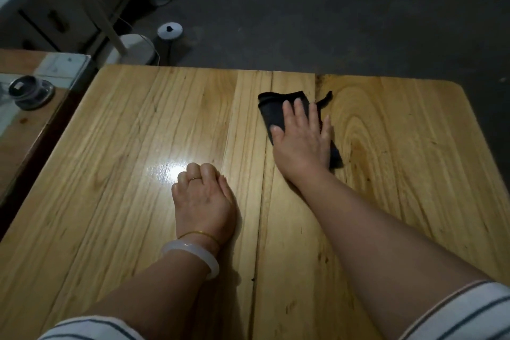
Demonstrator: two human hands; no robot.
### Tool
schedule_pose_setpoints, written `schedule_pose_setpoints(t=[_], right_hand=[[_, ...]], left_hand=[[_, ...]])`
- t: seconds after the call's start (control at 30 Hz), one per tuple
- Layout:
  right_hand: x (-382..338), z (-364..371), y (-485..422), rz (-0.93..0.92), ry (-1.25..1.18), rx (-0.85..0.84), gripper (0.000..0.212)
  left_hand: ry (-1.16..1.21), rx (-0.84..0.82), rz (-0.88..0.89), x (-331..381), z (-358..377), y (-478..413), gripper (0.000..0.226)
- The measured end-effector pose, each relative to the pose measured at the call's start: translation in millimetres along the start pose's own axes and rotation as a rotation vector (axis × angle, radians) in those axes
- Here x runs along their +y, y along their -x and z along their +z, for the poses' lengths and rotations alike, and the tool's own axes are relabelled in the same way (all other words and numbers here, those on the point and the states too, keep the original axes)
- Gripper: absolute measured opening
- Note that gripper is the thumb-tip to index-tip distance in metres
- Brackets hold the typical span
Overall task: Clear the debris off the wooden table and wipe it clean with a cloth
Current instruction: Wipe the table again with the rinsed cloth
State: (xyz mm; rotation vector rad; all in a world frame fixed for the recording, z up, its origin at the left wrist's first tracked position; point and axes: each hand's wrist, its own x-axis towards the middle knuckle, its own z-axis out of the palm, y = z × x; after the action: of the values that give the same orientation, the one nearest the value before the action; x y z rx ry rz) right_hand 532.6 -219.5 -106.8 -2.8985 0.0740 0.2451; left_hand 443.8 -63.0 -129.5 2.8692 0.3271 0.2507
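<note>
The wooden table (132, 130) fills most of the head view, its light planks shining under a glare near the middle. A dark cloth (271, 110) lies flat on the far middle of the table. My right hand (302, 136) presses down on the cloth with fingers spread, covering most of it. My left hand (202, 197) rests on the table near the centre, fingers curled into a loose fist with nothing in it. No loose debris shows on the wood.
A lower side surface at the left holds a dark round jar (30, 92). Beyond the table's far edge, on the dark floor, stand a white round container (169, 31) and pale furniture (91, 0). The table's right corner is rounded.
</note>
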Motion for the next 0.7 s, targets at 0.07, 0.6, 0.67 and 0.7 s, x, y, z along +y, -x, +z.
schedule_pose_setpoints(t=[0.07, 0.6, 0.67, 0.7], right_hand=[[-15, 3, 12, -0.085, -0.013, -0.001, 0.059], [-66, 9, -33, -0.381, -0.013, -0.089, 0.057], [-59, 4, -45, -0.322, -0.003, -0.076, 0.058], [-53, 2, -51, -0.29, -0.001, -0.072, 0.058]], left_hand=[[0.005, 0.004, -0.008, 1, 0, 0, 0.029], [-0.025, 0.038, 0.01, -3, 2, 1, 0.019], [-0.024, 0.042, 0.013, -3, 3, 0, 0.021], [-0.027, 0.044, 0.016, -2, 3, -1, 0.021]])
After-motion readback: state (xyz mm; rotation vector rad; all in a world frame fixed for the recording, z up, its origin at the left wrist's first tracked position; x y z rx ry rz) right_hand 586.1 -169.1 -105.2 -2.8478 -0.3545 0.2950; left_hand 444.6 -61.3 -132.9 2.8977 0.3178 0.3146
